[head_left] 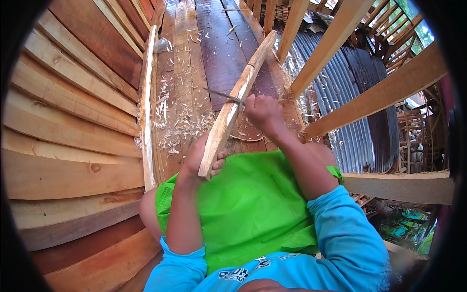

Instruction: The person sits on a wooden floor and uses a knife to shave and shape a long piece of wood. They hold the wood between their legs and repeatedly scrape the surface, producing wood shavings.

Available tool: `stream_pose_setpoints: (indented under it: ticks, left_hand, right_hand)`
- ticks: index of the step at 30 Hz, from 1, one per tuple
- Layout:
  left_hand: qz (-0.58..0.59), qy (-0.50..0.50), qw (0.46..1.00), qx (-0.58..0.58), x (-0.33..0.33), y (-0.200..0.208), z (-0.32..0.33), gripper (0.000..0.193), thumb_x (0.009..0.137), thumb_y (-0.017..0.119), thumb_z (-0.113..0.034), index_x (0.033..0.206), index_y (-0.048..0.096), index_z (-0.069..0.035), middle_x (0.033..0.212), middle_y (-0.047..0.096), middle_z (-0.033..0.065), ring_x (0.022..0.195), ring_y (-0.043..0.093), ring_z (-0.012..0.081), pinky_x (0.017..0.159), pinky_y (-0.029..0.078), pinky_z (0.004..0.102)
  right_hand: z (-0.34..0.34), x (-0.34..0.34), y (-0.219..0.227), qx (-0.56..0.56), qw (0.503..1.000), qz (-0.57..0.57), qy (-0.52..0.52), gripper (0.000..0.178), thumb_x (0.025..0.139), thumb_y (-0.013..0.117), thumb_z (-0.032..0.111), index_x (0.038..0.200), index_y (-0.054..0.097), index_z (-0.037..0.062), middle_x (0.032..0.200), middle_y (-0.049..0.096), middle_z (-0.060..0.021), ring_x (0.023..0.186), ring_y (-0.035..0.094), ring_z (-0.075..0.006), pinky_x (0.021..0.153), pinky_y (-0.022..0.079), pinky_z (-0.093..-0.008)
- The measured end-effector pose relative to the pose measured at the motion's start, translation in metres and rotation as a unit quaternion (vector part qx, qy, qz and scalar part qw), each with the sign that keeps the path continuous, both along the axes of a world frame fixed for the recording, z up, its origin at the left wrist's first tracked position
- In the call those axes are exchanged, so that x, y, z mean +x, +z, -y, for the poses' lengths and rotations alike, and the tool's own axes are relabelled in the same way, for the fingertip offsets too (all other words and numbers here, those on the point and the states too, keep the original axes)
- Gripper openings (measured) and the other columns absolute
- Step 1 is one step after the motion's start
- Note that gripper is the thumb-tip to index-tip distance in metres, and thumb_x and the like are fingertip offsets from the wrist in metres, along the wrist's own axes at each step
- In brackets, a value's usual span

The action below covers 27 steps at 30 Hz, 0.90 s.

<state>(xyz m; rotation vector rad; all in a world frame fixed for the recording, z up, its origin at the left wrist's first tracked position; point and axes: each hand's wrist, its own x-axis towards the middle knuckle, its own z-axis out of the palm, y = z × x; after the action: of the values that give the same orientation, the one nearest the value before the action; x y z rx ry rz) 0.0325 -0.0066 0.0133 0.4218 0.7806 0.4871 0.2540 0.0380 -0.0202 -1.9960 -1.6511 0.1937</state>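
Observation:
A long, pale piece of wood slants up and away from my lap, its far end resting toward the right side of the plank floor. Around its near end, my left hand is closed, with the fingers curling out on the right side. My right hand is a fist at the right edge of the wood, about midway along. From that fist a knife points left, its thin dark blade lying across the wood; the handle is hidden in my fingers. A bright green cloth covers my lap below the wood.
Light shavings litter the plank floor. A wall of overlapping boards stands close on the left, with a pale strip of wood along its foot. Wooden posts and a rail border the right, beyond them corrugated metal sheets.

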Motion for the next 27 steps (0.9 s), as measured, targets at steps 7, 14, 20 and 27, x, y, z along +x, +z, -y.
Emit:
stream_pose_setpoints:
  ticks: [7, 14, 20, 27]
  left_hand:
    - [0.114, 0.028, 0.987, -0.113, -0.006, -0.004, -0.003, 0.034, 0.102, 0.031, -0.038, 0.118, 0.046, -0.011, 0.072, 0.047, 0.0071, 0.046, 0.044, 0.0127, 0.034, 0.036, 0.0248]
    - [0.267, 0.033, 0.949, -0.163, -0.015, -0.019, -0.008, 0.039, 0.102, 0.03, -0.033, 0.13, 0.037, -0.006, 0.078, 0.044, 0.011, 0.051, 0.047, 0.016, 0.036, 0.041, 0.0262]
    - [0.249, 0.043, 0.95, -0.186, -0.009, -0.004, -0.002, 0.038, 0.102, 0.029, -0.036, 0.122, 0.041, -0.006, 0.073, 0.044, 0.0082, 0.049, 0.045, 0.0137, 0.035, 0.039, 0.025]
    - [0.253, 0.042, 0.948, -0.188, -0.018, -0.012, -0.005, 0.038, 0.102, 0.03, -0.035, 0.123, 0.04, -0.005, 0.075, 0.045, 0.0083, 0.049, 0.044, 0.0134, 0.036, 0.04, 0.0253]
  right_hand:
    - [0.016, -0.02, 0.014, -0.048, 0.995, -0.04, 0.076, 0.049, 0.091, 0.042, 0.031, 0.062, 0.065, -0.0003, 0.063, 0.062, -0.0243, 0.06, 0.063, -0.0429, 0.063, 0.051, -0.0533]
    - [0.012, -0.023, 0.026, -0.036, 0.996, -0.048, 0.06, 0.049, 0.091, 0.044, 0.031, 0.06, 0.064, -0.0015, 0.059, 0.059, -0.0248, 0.058, 0.061, -0.0443, 0.061, 0.05, -0.0542]
    - [0.013, -0.014, 0.015, 0.001, 0.997, -0.015, 0.081, 0.049, 0.09, 0.044, 0.031, 0.058, 0.064, -0.0003, 0.058, 0.06, -0.0238, 0.056, 0.062, -0.0425, 0.059, 0.051, -0.0523]
    - [0.028, -0.035, 0.036, -0.004, 0.997, -0.017, 0.07, 0.046, 0.088, 0.046, 0.029, 0.057, 0.064, 0.0, 0.055, 0.058, -0.0231, 0.053, 0.062, -0.041, 0.057, 0.051, -0.0521]
